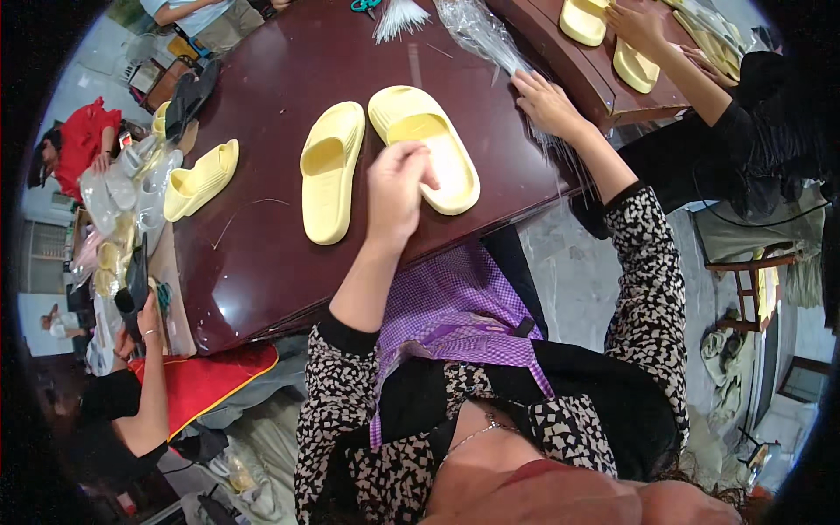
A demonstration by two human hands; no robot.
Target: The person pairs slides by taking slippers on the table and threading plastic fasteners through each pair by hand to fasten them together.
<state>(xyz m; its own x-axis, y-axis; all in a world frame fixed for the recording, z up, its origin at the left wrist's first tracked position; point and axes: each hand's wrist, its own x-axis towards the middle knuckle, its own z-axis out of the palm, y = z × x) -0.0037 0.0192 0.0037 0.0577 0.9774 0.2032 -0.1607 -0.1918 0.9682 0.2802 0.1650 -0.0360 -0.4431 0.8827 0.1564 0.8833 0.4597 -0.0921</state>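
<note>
Two pale yellow slippers lie on the dark red table in front of me. The left slipper (pixel 332 175) stands a little apart from the right slipper (pixel 453 166), whose sole faces up behind its strap. My left hand (pixel 398 188) is over the near left edge of the right slipper, its fingers curled in and slightly blurred; what they hold, if anything, is hidden. Farther right, my right hand (pixel 549 105) has its fingers closed on clear plastic bags (pixel 490 39) that lie along the table's right edge.
Another yellow slipper (pixel 201 181) lies at the table's left side. White plastic ties (pixel 402 19) and green-handled scissors (pixel 365 6) are at the far edge. At right, a co-worker's hand (pixel 637 31) touches yellow slippers on another table. Another person (pixel 144 385) works at lower left.
</note>
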